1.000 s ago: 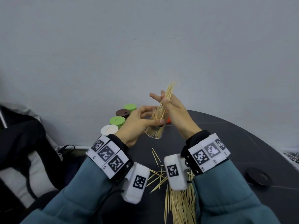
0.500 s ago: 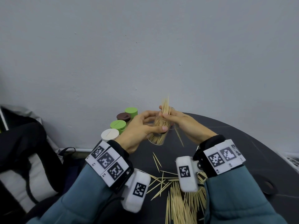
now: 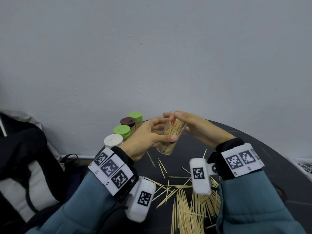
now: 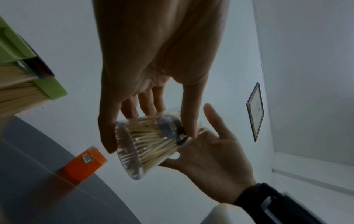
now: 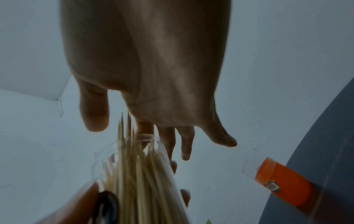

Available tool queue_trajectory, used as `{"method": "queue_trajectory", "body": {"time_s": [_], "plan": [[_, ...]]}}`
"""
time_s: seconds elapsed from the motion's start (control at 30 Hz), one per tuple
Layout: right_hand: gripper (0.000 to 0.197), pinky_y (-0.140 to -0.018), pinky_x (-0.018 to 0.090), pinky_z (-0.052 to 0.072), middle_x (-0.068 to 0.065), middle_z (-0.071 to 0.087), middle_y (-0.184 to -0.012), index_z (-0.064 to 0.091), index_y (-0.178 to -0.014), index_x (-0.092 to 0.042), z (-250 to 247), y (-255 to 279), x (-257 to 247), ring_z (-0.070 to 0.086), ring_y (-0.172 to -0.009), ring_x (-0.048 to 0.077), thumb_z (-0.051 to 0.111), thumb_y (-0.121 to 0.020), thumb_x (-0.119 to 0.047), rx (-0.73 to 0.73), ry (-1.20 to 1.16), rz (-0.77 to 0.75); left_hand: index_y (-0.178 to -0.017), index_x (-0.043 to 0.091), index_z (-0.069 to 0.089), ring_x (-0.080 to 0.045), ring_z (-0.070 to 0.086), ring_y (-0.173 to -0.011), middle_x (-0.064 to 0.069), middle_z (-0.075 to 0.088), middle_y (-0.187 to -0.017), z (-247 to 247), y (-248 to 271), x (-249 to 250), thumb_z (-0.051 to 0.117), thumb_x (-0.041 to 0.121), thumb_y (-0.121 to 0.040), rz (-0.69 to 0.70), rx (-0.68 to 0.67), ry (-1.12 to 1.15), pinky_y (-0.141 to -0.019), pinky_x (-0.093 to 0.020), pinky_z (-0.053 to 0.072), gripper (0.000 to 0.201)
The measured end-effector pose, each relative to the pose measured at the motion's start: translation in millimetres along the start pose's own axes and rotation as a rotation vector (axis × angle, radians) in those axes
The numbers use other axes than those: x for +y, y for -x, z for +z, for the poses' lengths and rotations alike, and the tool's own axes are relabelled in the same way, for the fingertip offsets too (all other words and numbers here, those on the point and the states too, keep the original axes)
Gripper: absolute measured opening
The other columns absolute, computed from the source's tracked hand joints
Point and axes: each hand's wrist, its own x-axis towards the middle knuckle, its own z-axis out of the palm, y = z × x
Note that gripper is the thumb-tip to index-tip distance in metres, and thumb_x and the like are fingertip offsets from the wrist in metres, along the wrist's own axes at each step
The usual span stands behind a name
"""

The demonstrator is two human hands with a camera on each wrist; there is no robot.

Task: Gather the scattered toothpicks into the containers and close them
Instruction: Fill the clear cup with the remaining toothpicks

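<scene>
My left hand [image 3: 168, 128] grips a clear toothpick container [image 3: 166, 146], tilted with its mouth pointing up and away, above the dark round table [image 3: 270, 157]. It is packed with toothpicks [image 3: 174, 129] whose tips stick out of the mouth. My right hand [image 3: 181, 119] lies against those tips with straight fingers. In the left wrist view the container [image 4: 151, 145] sits between my left thumb and fingers, with the right palm [image 4: 210, 154] behind it. Several scattered toothpicks [image 3: 185, 203] lie on the table near my wrists.
A row of closed containers stands at the table's left rim: white lid [image 3: 113, 141], green lid [image 3: 121, 130], brown lid [image 3: 127, 121], green lid [image 3: 135, 116]. An orange cap [image 5: 283, 183] stands on the table beyond the hands. A black bag [image 3: 25, 149] sits left.
The right hand held a bundle of toothpicks upright over the container; the bundle has gone down into it and the hand now lies flat on the tips. A few toothpicks fell.
</scene>
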Motion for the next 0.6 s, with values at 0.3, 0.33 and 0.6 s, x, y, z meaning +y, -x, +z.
{"method": "queue_trajectory", "body": {"time_s": [0.3, 0.33, 0.6], "plan": [[0.040, -0.105, 0.038, 0.037, -0.002, 0.052, -0.135, 0.056, -0.096, 0.004, 2.5, -4.6, 8.7, 0.054, -0.119, 0.017, 0.028, -0.100, -0.025, -0.008, 0.046, -0.071, -0.116, 0.015, 0.059, -0.017, 0.064, -0.096, -0.001, 0.068, -0.106, 1.9, 2.0, 0.7, 0.080, 0.008, -0.067, -0.032, -0.026, 0.010, -0.086, -0.037, 0.048, 0.054], [0.043, -0.105, 0.034, 0.037, -0.003, 0.052, -0.136, 0.054, -0.107, 0.010, 2.3, -5.4, 10.7, 0.053, -0.121, 0.015, 0.030, -0.100, -0.025, -0.016, 0.071, -0.056, -0.113, 0.017, 0.060, -0.016, 0.064, -0.095, 0.001, 0.068, -0.104, 1.7, 1.9, 0.9, 0.078, 0.013, -0.063, -0.033, -0.021, 0.012, -0.087, -0.038, 0.047, 0.053], [0.031, -0.103, 0.028, 0.037, -0.006, 0.051, -0.135, 0.057, -0.110, -0.026, 3.5, -4.8, 8.6, 0.045, -0.126, 0.007, 0.028, -0.100, -0.032, 0.036, -0.002, -0.078, -0.119, 0.011, 0.057, -0.016, 0.063, -0.094, -0.002, 0.066, -0.106, 0.0, 0.5, 0.2, 0.070, 0.002, -0.078, -0.053, 0.021, 0.012, -0.097, -0.047, 0.046, 0.044]]}}
